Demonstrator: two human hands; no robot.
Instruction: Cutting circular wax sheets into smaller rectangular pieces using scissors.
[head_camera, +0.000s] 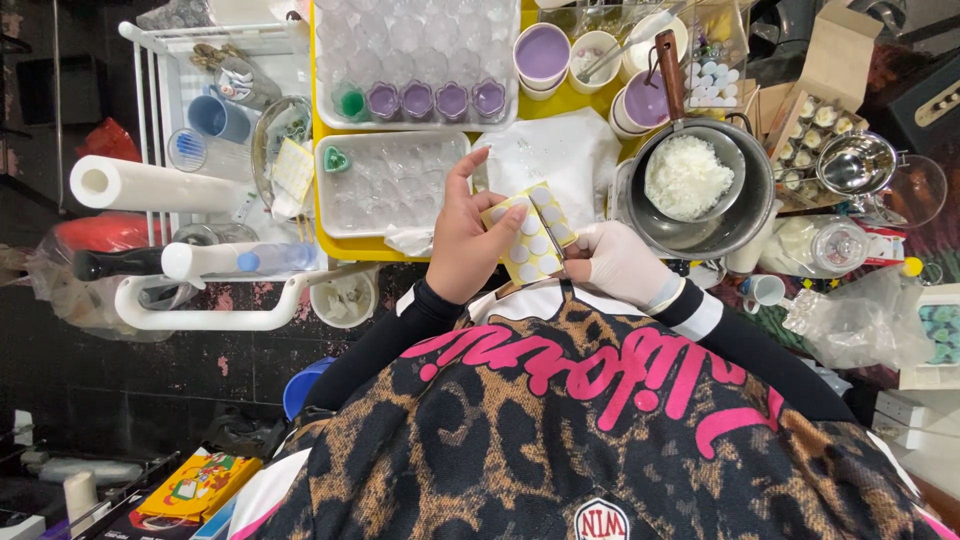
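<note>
Two hands hold a small yellow sheet of round white stickers over the near edge of a crowded yellow tray.

From the head camera I see the bare left hand with fingers curled round the left side of the sticker sheet, index finger raised. The right hand, in a white glove, is closed and pinches the sheet's right edge. The sheet hangs tilted just above the tray's near edge, beside a white cloth. At the tray's right edge sits a metal pot holding a strainer of white flakes. On the tray's far side a clear mould carries purple cups; a second clear mould lies nearer, just beyond the left hand.
</note>
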